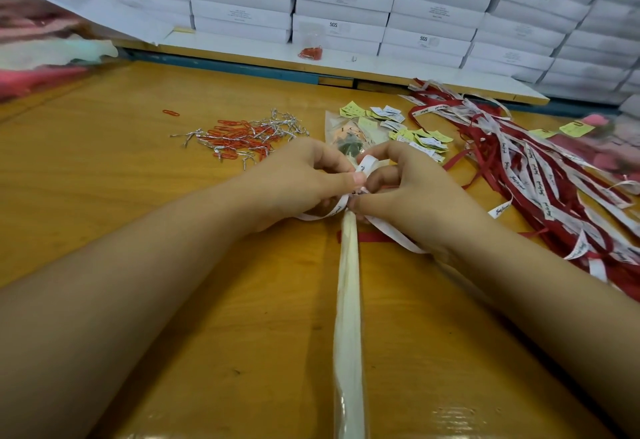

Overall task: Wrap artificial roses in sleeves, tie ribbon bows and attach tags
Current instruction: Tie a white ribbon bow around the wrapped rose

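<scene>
Head view: left hand (pixel 294 180) and right hand (pixel 410 193) fingers pinch flat white ribbon (pixel 369 163) (printed) round glossy sleeve (pixel 348 300).

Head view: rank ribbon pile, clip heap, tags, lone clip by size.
1. Tangled red and white ribbons
2. Heap of red paper clips and silver twist ties, roughly equal to yellow and white paper tags
3. Lone red paper clip
</scene>
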`<move>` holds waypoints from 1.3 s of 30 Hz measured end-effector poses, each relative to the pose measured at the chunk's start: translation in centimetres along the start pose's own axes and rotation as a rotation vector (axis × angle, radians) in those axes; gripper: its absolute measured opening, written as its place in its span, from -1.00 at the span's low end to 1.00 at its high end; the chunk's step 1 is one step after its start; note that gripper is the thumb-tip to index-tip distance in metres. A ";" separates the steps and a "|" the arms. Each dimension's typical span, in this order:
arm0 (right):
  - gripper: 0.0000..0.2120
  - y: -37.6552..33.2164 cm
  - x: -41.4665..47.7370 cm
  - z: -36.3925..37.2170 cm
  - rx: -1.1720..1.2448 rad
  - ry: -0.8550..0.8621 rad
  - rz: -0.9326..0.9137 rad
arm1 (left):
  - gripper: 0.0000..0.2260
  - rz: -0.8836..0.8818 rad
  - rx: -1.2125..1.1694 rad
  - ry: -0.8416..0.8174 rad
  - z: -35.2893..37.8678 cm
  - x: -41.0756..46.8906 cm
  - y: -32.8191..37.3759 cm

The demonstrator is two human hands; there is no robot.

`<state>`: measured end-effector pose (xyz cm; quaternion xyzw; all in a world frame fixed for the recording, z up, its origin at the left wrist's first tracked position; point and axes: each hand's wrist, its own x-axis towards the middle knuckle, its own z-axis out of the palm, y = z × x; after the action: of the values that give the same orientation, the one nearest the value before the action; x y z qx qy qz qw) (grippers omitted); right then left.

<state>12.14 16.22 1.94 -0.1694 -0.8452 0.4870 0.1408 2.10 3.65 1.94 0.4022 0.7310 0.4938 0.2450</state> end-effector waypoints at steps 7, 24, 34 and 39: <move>-0.64 0.3 0.2 0.3 -0.120 0.073 -0.073 | -0.84 -0.012 -0.019 0.054 0.4 0.1 -0.1; -0.74 0.6 0.0 0.6 -0.226 0.166 -0.186 | -0.87 -0.031 -0.140 0.086 0.5 0.2 0.1; -0.78 0.2 0.0 0.0 -0.160 0.062 -0.112 | -0.76 -0.024 0.008 -0.021 -0.5 -0.1 0.2; -0.76 0.1 -0.1 0.0 -0.127 0.033 -0.098 | -0.90 -0.013 0.048 -0.019 -0.7 -0.1 0.2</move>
<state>12.20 16.25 1.90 -0.1445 -0.8791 0.4222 0.1675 1.64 3.23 2.37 0.4078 0.7430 0.4706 0.2452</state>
